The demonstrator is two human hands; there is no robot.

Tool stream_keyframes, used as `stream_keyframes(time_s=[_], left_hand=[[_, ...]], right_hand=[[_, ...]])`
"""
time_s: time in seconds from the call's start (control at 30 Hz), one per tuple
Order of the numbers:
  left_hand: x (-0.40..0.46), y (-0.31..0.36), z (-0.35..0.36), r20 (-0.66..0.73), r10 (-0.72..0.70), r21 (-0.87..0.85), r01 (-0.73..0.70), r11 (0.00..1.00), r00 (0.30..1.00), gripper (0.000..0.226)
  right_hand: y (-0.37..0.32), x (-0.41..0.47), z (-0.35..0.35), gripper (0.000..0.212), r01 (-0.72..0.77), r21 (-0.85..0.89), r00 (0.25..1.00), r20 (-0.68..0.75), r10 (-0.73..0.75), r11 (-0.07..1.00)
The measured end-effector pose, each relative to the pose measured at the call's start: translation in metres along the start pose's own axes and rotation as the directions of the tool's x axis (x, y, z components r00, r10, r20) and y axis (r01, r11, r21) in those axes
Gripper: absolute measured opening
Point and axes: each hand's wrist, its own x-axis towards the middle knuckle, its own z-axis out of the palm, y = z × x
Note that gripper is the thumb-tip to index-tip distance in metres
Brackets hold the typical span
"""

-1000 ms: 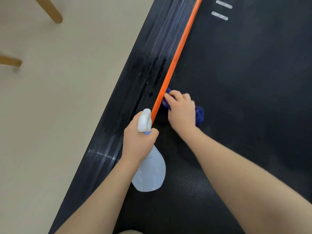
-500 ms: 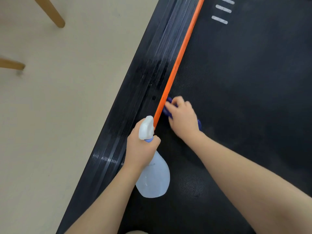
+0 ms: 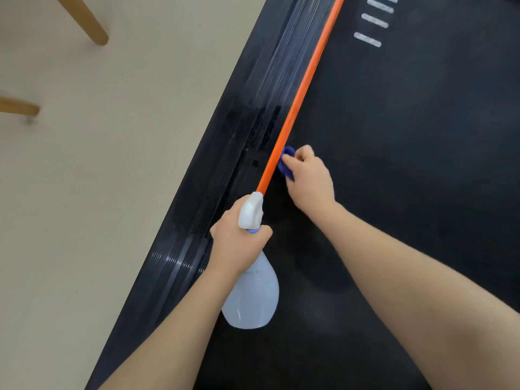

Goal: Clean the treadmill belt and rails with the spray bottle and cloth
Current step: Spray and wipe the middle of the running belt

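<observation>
Translucent plastic spray bottle nearest, hanging body-down over the belt, gripped round the neck by the left hand with the white trigger head poking out above the fingers. Looks maybe part full, hard to tell, so probably light but sloshy. Neck is the right spot to hold: thin wall lower down would likely flex and slip if wet.

Just beyond, right hand curled over a blue cloth, only a small bunched bit showing at the fingertips, pressed onto the belt edge right against the orange strip. Soft, floppy stuff, no real grip point, best balled under the palm like that so it doesn't drag out flat. Belt texture looks rubbery and grippy, so expect the cloth to catch a bit.

Left of the strip, the ribbed black rail, with a darker, wet-looking patch level with the cloth hand. Paler, dustier-looking ribs further up, so probably plenty left to wipe.

Far end: white dashes on the belt, beige floor, two wooden legs top left.
</observation>
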Motion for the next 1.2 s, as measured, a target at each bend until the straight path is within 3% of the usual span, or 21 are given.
stream_keyframes(time_s=[0.1, 0.2, 0.23, 0.33, 0.4, 0.5, 0.6, 0.73, 0.77, 0.83, 0.9, 0.93, 1.03, 1.1, 1.2], left_hand=[[0.0, 0.0, 0.001, -0.015, -0.003, 0.001, 0.003, 1.0, 1.0, 0.061], [0.0, -0.001, 0.001, 0.002, -0.016, -0.033, 0.016, 0.999, 1.0, 0.053], [0.0, -0.004, 0.001, 0.002, -0.016, -0.058, 0.016, 0.998, 1.0, 0.049], [-0.005, -0.012, -0.003, -0.008, 0.007, -0.087, -0.008, 0.996, 1.0, 0.048], [-0.009, -0.018, -0.008, -0.034, 0.018, -0.047, -0.02, 0.999, 0.999, 0.044], [-0.012, -0.02, -0.014, -0.071, -0.007, 0.012, 0.008, 1.0, 0.997, 0.035], [-0.017, -0.014, -0.01, -0.027, 0.022, 0.09, -0.019, 0.996, 0.999, 0.041], [-0.02, -0.02, -0.005, -0.02, 0.083, 0.102, -0.081, 0.992, 0.996, 0.049], [-0.019, -0.025, -0.005, -0.033, 0.08, 0.072, -0.077, 0.994, 0.996, 0.047], [-0.019, -0.032, -0.007, -0.045, 0.074, 0.007, -0.074, 0.997, 0.996, 0.044], [-0.022, -0.036, -0.007, -0.024, 0.091, 0.0, -0.091, 0.996, 0.996, 0.042], [-0.023, -0.037, -0.006, -0.009, 0.098, 0.01, -0.098, 0.995, 0.995, 0.042], [-0.021, -0.037, -0.003, 0.008, 0.117, 0.061, -0.117, 0.991, 0.993, 0.041], [-0.019, -0.036, 0.0, 0.033, 0.1, 0.099, -0.103, 0.99, 0.994, 0.039], [-0.018, -0.036, 0.001, 0.035, 0.092, 0.092, -0.095, 0.991, 0.995, 0.035]], right_hand=[[-0.004, -0.04, 0.005, 0.028, 0.142, 0.056, 0.983, 0.112, -0.148, 0.988], [0.011, -0.02, -0.006, 0.033, 0.251, -0.047, 0.967, 0.05, -0.248, 0.967], [0.013, -0.01, -0.007, 0.029, 0.208, -0.073, 0.978, 0.014, -0.208, 0.975], [0.014, 0.011, -0.007, 0.02, -0.103, -0.02, 0.99, -0.097, 0.101, 0.994], [0.006, 0.003, -0.004, 0.02, -0.17, 0.051, 0.98, -0.095, 0.174, 0.984], [-0.009, -0.046, 0.007, 0.021, 0.047, 0.137, 0.999, 0.016, -0.05, 0.989], [-0.021, -0.107, 0.009, 0.034, 0.245, 0.189, 0.936, 0.209, -0.283, 0.951], [-0.008, -0.094, 0.003, 0.042, 0.441, 0.073, 0.88, 0.162, -0.447, 0.894], [-0.004, -0.084, 0.002, 0.037, 0.385, 0.038, 0.914, 0.122, -0.387, 0.922], [0.004, -0.062, -0.001, 0.025, 0.109, 0.011, 0.994, 0.003, -0.109, 0.994], [0.003, -0.055, 0.0, 0.021, -0.127, 0.012, 0.991, -0.043, 0.127, 0.992], [0.0, -0.061, 0.003, 0.021, -0.136, 0.009, 0.99, -0.038, 0.136, 0.991], [-0.014, -0.103, 0.006, 0.029, 0.08, 0.042, 0.991, 0.103, -0.084, 0.996], [-0.014, -0.13, 0.002, 0.038, 0.206, 0.068, 0.948, 0.234, -0.217, 0.976], [0.004, -0.116, -0.001, 0.035, 0.326, 0.032, 0.932, 0.156, -0.327, 0.945]])
